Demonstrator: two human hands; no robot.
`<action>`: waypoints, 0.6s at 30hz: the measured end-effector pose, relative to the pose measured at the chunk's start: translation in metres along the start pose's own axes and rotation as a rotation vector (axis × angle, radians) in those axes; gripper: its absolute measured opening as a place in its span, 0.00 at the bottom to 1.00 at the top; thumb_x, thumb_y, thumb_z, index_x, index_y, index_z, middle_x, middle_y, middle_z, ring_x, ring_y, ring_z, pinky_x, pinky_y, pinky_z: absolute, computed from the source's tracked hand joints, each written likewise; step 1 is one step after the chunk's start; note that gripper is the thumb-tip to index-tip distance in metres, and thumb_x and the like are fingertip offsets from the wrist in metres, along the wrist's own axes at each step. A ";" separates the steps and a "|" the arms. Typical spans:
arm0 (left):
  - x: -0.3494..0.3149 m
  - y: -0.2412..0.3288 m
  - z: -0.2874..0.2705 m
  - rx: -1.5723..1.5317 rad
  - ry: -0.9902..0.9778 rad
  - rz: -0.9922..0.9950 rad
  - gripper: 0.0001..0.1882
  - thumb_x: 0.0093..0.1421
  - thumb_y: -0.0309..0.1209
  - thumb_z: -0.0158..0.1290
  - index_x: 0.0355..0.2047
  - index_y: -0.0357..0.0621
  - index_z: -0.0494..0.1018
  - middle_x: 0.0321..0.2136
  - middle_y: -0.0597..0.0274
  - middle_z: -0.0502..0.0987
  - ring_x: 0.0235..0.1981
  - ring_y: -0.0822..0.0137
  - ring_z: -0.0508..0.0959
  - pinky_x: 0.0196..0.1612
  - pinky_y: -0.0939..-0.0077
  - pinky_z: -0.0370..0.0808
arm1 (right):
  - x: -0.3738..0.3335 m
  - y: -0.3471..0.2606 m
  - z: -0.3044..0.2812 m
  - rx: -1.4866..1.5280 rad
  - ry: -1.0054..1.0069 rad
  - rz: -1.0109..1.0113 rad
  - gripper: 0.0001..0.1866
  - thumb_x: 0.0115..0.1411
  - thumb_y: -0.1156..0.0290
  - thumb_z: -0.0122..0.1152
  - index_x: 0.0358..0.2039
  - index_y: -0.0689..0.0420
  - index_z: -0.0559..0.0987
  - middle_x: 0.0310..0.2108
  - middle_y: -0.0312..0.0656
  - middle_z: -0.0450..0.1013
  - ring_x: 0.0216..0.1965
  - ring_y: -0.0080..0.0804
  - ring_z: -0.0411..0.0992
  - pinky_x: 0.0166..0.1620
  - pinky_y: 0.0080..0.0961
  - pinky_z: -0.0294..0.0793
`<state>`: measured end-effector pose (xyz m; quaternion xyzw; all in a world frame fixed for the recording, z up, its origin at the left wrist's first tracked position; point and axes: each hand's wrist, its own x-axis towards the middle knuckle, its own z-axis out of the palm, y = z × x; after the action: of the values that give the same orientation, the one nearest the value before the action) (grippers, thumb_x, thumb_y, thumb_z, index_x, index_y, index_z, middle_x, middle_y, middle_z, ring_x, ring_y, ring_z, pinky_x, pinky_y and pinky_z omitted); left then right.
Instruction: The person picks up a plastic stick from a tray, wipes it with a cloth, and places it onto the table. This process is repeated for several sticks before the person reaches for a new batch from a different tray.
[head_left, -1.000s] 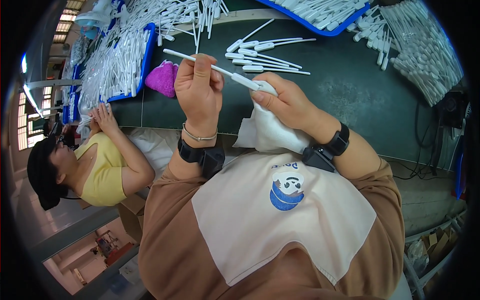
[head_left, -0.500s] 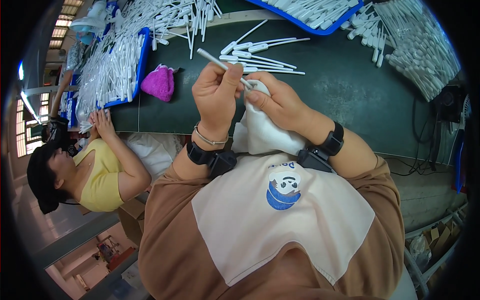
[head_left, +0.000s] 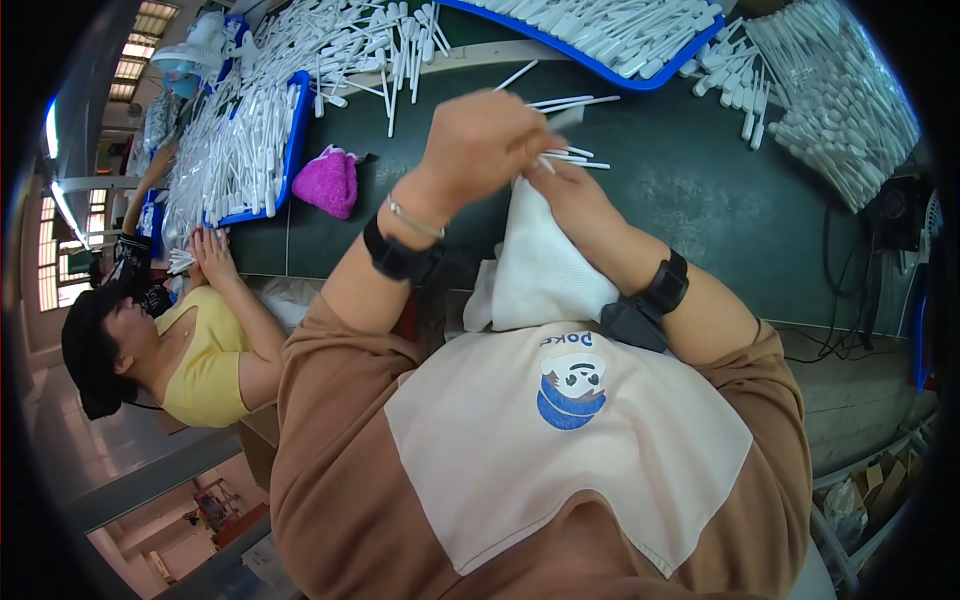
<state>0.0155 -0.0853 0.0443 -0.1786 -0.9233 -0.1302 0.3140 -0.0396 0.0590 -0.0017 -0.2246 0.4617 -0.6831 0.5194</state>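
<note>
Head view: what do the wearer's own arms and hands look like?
The left hand and right hand are ungloved. Loose brown sleeves leave the forearms bare. Each wrist wears a black strap with a dark, boxy unit; a thin silvery bangle circles the left wrist too. No cables show on the arms.

Room right of the pink cloth (head_left: 327, 183), crowding left
You have bare green tabletop (head_left: 690, 200) from that cloth rightward to your left hand (head_left: 483, 137), and a wider stretch farther right, past your right hand (head_left: 583, 205). Just left of the cloth, a blue tray (head_left: 297, 130) bars you; beyond the cloth, loose white droppers (head_left: 428, 48) do.
</note>
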 end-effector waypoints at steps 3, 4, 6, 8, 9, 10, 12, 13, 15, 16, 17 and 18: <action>0.009 -0.029 0.019 0.091 -0.132 -0.250 0.10 0.46 0.35 0.57 0.18 0.43 0.71 0.18 0.63 0.70 0.23 0.62 0.69 0.29 0.69 0.66 | 0.006 0.003 -0.003 -0.685 -0.110 0.042 0.14 0.60 0.62 0.47 0.35 0.59 0.73 0.30 0.39 0.70 0.32 0.25 0.67 0.37 0.21 0.65; 0.007 -0.033 0.027 0.149 -0.197 -0.223 0.11 0.46 0.36 0.56 0.19 0.43 0.71 0.20 0.64 0.70 0.26 0.61 0.69 0.32 0.68 0.65 | 0.006 0.003 -0.003 -0.697 -0.124 0.036 0.14 0.60 0.62 0.47 0.35 0.59 0.73 0.30 0.39 0.70 0.32 0.25 0.67 0.37 0.21 0.65; 0.003 -0.036 0.040 0.260 -0.332 -0.170 0.12 0.47 0.40 0.56 0.19 0.43 0.72 0.23 0.64 0.71 0.32 0.61 0.69 0.39 0.66 0.64 | 0.001 0.004 0.000 -0.686 -0.211 -0.048 0.14 0.59 0.61 0.48 0.36 0.60 0.73 0.30 0.41 0.71 0.32 0.27 0.67 0.38 0.22 0.66; -0.003 -0.035 0.047 0.242 -0.338 -0.192 0.13 0.47 0.41 0.55 0.21 0.44 0.72 0.25 0.63 0.71 0.34 0.60 0.68 0.41 0.65 0.63 | 0.000 0.005 0.001 -0.684 -0.260 -0.091 0.15 0.58 0.61 0.49 0.36 0.60 0.73 0.30 0.42 0.71 0.32 0.28 0.67 0.38 0.23 0.66; -0.005 -0.035 0.049 0.214 -0.352 -0.207 0.13 0.47 0.42 0.55 0.23 0.44 0.72 0.28 0.62 0.71 0.36 0.59 0.68 0.42 0.65 0.62 | -0.001 0.005 0.001 -0.709 -0.255 -0.091 0.15 0.58 0.61 0.50 0.36 0.60 0.73 0.30 0.42 0.71 0.32 0.28 0.67 0.38 0.23 0.66; -0.007 -0.036 0.049 0.186 -0.365 -0.222 0.14 0.47 0.43 0.55 0.25 0.44 0.73 0.30 0.61 0.72 0.38 0.58 0.68 0.44 0.64 0.61 | 0.000 0.005 0.001 -0.734 -0.250 -0.091 0.15 0.58 0.61 0.50 0.36 0.61 0.72 0.30 0.42 0.71 0.32 0.28 0.68 0.38 0.23 0.66; -0.010 -0.040 0.046 0.158 -0.322 -0.280 0.16 0.47 0.43 0.55 0.29 0.45 0.72 0.33 0.60 0.71 0.40 0.57 0.67 0.45 0.64 0.61 | -0.001 0.006 -0.001 -0.761 -0.243 -0.088 0.15 0.57 0.61 0.50 0.36 0.61 0.72 0.30 0.43 0.71 0.32 0.29 0.68 0.38 0.23 0.66; -0.012 -0.042 0.042 0.128 -0.283 -0.336 0.18 0.47 0.44 0.55 0.33 0.46 0.72 0.37 0.58 0.71 0.42 0.56 0.66 0.47 0.63 0.60 | 0.000 0.006 -0.001 -0.766 -0.238 -0.089 0.15 0.57 0.61 0.51 0.36 0.61 0.72 0.30 0.42 0.71 0.33 0.29 0.68 0.39 0.23 0.66; -0.021 -0.046 0.036 0.100 -0.241 -0.392 0.21 0.47 0.45 0.55 0.38 0.47 0.71 0.40 0.57 0.70 0.45 0.54 0.66 0.48 0.63 0.60 | 0.000 0.007 -0.003 -0.776 -0.226 -0.092 0.15 0.57 0.61 0.51 0.37 0.61 0.72 0.31 0.42 0.71 0.33 0.29 0.68 0.39 0.23 0.66; -0.030 -0.046 0.032 0.098 -0.255 -0.391 0.24 0.46 0.45 0.55 0.41 0.47 0.69 0.43 0.55 0.69 0.47 0.54 0.65 0.50 0.63 0.59 | 0.000 0.005 -0.002 -0.779 -0.230 -0.096 0.15 0.57 0.61 0.51 0.37 0.61 0.72 0.31 0.42 0.71 0.33 0.29 0.68 0.39 0.23 0.66; -0.039 -0.045 0.029 0.096 -0.269 -0.390 0.27 0.46 0.45 0.55 0.44 0.47 0.67 0.45 0.54 0.68 0.49 0.53 0.64 0.52 0.63 0.58 | -0.001 0.003 -0.002 -0.785 -0.215 -0.085 0.15 0.57 0.61 0.51 0.37 0.60 0.72 0.31 0.42 0.71 0.33 0.29 0.68 0.39 0.23 0.66; -0.043 -0.043 0.027 0.092 -0.287 -0.388 0.30 0.45 0.45 0.55 0.48 0.47 0.65 0.47 0.53 0.66 0.51 0.52 0.63 0.53 0.62 0.57 | -0.001 0.002 -0.001 -0.788 -0.197 -0.072 0.15 0.57 0.62 0.51 0.38 0.60 0.72 0.32 0.42 0.71 0.33 0.29 0.68 0.40 0.23 0.66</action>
<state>0.0154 -0.1258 -0.0089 0.0001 -0.9805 -0.1191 0.1564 -0.0394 0.0608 -0.0036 -0.4868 0.6279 -0.4469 0.4111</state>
